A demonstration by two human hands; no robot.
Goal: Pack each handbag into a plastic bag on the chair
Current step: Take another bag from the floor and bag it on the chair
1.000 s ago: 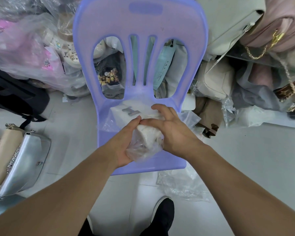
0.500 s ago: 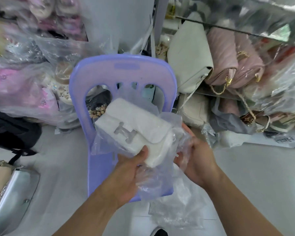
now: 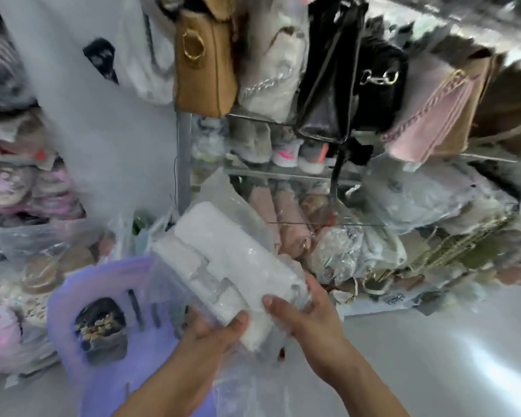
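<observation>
Head view: heavy motion blur, fine detail is lost.
Task item: white handbag (image 3: 223, 257) inside a clear plastic bag (image 3: 220, 188), held up off the purple chair (image 3: 69, 296), tilted, near end low toward the person, in front of the rack (image 3: 183, 164).
Clasp: pale H-shaped fitting on the flap, seen through the film; brand unreadable.
Left hand (image 3: 211, 335): grip closed on the handbag's near end through the plastic, thumb on top, fingers underneath.
Right hand (image 3: 307, 314): grip closed on the near right corner, thumb on the top face, fingers wrapped behind.
Plastic bag: film stands up past the handbag's far end and slack hangs below both hands; cannot tell where the mouth is.
Chair: backrest at lower left, seat under the left forearm. Through a back opening, a dark pouch (image 3: 100, 329) holding small gold-coloured pieces.
Loose film: more clear plastic (image 3: 253, 389) below the hands, beside the seat.
Rack, top: tan handbag (image 3: 205, 61) with a gold ring, white chain bag (image 3: 271, 64), black handbag (image 3: 343, 85) with a silver clasp, pink handbag (image 3: 433, 115) with a chain strap.
Rack, middle shelf: sneakers (image 3: 283, 152), pale with pink and orange marks.
Rack, lower shelf: pink bags (image 3: 286, 218) in clear wrap; gold chain straps to the right.
Left side: plastic-wrapped pink and beige goods, too blurred to name.
Writing: dark print on a packet (image 3: 394, 300) at the rack's foot, too blurred to read.
Floor (image 3: 433, 356): pale grey, glossy.
</observation>
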